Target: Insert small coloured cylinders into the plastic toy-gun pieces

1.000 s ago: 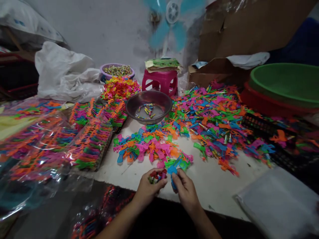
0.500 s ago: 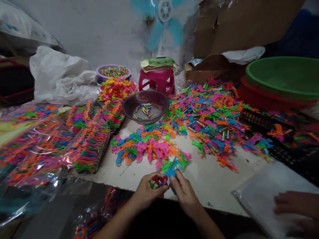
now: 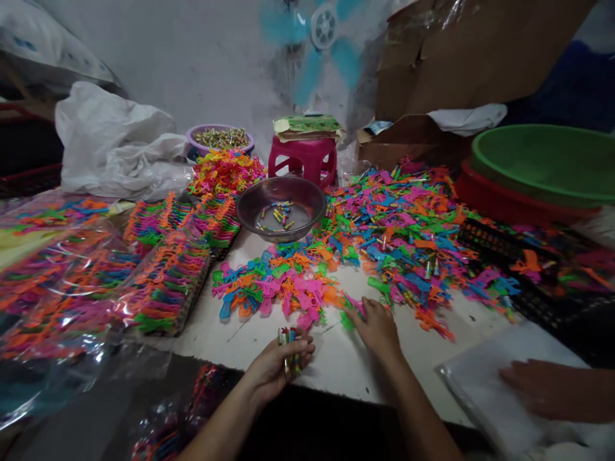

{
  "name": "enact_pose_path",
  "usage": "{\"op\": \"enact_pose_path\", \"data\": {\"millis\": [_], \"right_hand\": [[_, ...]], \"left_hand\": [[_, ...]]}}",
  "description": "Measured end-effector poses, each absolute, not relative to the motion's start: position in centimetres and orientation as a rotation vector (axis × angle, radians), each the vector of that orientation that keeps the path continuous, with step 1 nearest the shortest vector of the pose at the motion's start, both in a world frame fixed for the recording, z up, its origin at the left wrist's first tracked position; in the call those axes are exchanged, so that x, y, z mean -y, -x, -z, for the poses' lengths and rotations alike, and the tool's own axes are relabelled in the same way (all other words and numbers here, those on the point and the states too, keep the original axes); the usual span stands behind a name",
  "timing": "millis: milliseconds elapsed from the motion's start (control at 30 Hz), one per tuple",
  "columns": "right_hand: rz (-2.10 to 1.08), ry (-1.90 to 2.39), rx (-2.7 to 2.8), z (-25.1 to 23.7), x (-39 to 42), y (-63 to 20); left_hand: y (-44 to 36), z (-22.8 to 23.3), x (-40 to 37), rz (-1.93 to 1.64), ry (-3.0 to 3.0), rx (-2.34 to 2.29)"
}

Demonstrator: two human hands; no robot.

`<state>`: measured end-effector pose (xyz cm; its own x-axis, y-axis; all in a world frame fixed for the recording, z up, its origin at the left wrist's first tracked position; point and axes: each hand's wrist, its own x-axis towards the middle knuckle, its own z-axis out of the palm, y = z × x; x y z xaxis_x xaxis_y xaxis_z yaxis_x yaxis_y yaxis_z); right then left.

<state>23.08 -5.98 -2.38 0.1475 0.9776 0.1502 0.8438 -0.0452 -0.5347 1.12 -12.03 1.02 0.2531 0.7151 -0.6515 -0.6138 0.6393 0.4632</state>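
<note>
My left hand point(image 3: 273, 365) is closed around a bunch of small coloured tubes point(image 3: 290, 349) with gold and red parts, their ends sticking up past my thumb. At the near edge of a pile of small plastic toy guns point(image 3: 288, 288), my right hand point(image 3: 377, 326) has its fingers bent round a pink toy gun point(image 3: 356, 306); its fingertips are partly hidden. A green toy gun point(image 3: 346, 321) lies beside my right thumb. Behind this pile stands a metal bowl point(image 3: 250, 218) with several similar tubes inside.
A larger heap of toy guns point(image 3: 408, 224) spreads to the right. Packed bags of them point(image 3: 163, 282) lie at left. A black crate point(image 3: 490, 240), green basin point(image 3: 542, 160), pink stool point(image 3: 312, 157) and fan point(image 3: 324, 29) stand around. Another person's hand point(image 3: 552, 387) rests on plastic bags point(image 3: 509, 378).
My hands have moved apart: the right went forward to the pile, and the blue toy gun it held is no longer in it. My left hand has turned, showing the tubes more.
</note>
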Motion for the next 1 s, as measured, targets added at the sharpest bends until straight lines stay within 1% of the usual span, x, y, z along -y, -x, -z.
{"op": "enact_pose_path", "data": {"millis": [100, 200, 333, 433, 533, 600, 667, 733, 1000], "right_hand": [[-0.116, 1.989, 1.885, 3.9, 7.0, -22.5], [-0.121, 1.894, 1.877, 4.8, 7.4, -22.7], [-0.307, 1.705, 1.696, 5.1, 7.2, -23.3], [-0.505, 1.633, 1.428, 4.3, 7.7, -22.9], [-0.758, 1.540, 1.021, 3.1, 8.7, -21.7], [-0.956, 1.435, 0.847, 2.3, 9.4, -20.5], [-1.100, 1.357, 0.825, 1.6, 10.2, -19.2], [-1.165, 1.336, 0.880, 1.0, 10.8, -17.9], [-1.206, 1.223, 1.193, -1.2, 12.1, -15.7]], "left_hand": [[-1.1, -1.0, 12.1, -0.907, -0.115, -0.917], [-1.0, -0.7, 11.9, -0.889, -0.049, -0.911], [-1.1, -0.5, 11.6, -0.864, 0.057, -0.909], [-1.4, -0.8, 11.7, -0.890, 0.061, -0.894], [-1.5, -1.3, 12.0, -0.931, -0.008, -0.908], [-1.5, -1.4, 12.2, -0.943, -0.078, -0.921], [-1.6, -1.4, 12.4, -0.958, -0.164, -0.946], [-1.8, -1.4, 12.5, -0.973, -0.268, -0.984], [-2.2, -2.3, 13.0, -0.962, -0.584, -1.022]]}}
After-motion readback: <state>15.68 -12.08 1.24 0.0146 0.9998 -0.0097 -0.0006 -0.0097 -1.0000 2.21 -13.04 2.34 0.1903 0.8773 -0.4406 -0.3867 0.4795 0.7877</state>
